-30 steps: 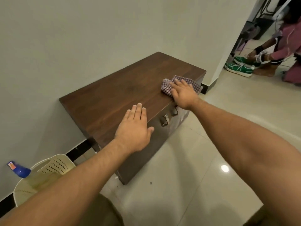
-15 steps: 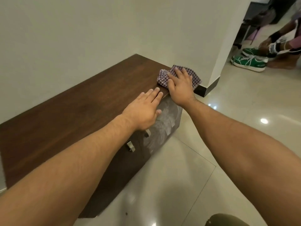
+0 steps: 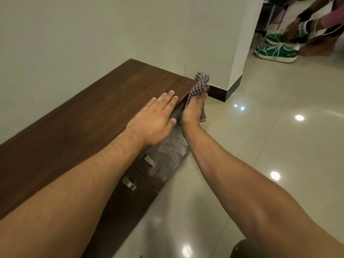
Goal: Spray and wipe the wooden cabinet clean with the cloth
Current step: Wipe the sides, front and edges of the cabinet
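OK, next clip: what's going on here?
A person is wiping down a low wooden cabinet that stands against the wall. The left hand lies flat and open on the top near its front edge. The right hand presses a checkered cloth against the cabinet's front face, near the far corner. The door front below the hands shows pale smeary streaks. No spray bottle is in view. Green sneakers and another person sit beyond the wall corner.

Bare forearms, no sleeves; dark trouser knee (image 3: 242,248).
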